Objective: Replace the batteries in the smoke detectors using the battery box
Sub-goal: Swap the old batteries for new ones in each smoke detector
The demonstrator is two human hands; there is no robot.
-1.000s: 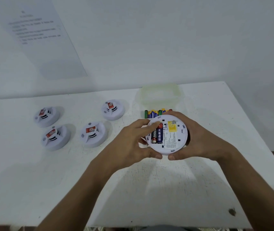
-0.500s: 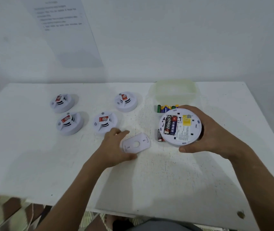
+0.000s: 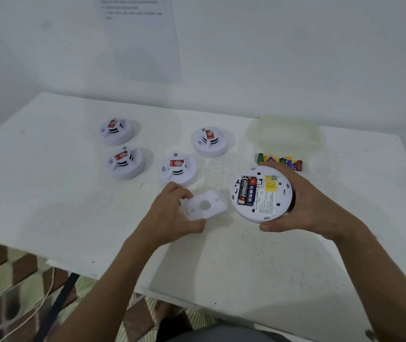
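Note:
My right hand (image 3: 303, 206) grips a white round smoke detector (image 3: 262, 193), underside up, above the table. Its open compartment shows two batteries (image 3: 246, 191) side by side. My left hand (image 3: 170, 213) holds the detector's white back cover (image 3: 204, 204), a flat plate with a round hole, just left of the detector. A clear battery box (image 3: 288, 134) stands behind, with a row of coloured batteries (image 3: 281, 160) along its front. Several more white smoke detectors rest face up to the left, the nearest one (image 3: 178, 169) just beyond my left hand.
The white table (image 3: 49, 193) ends at a front edge close to my arms, with patterned floor and a cable below on the left. A printed sheet (image 3: 142, 38) hangs on the white wall behind. A dark mark (image 3: 370, 334) sits near the front right corner.
My left hand took the back cover off the detector and carried it left. The right hand kept the detector, its batteries now exposed. The view shifted left.

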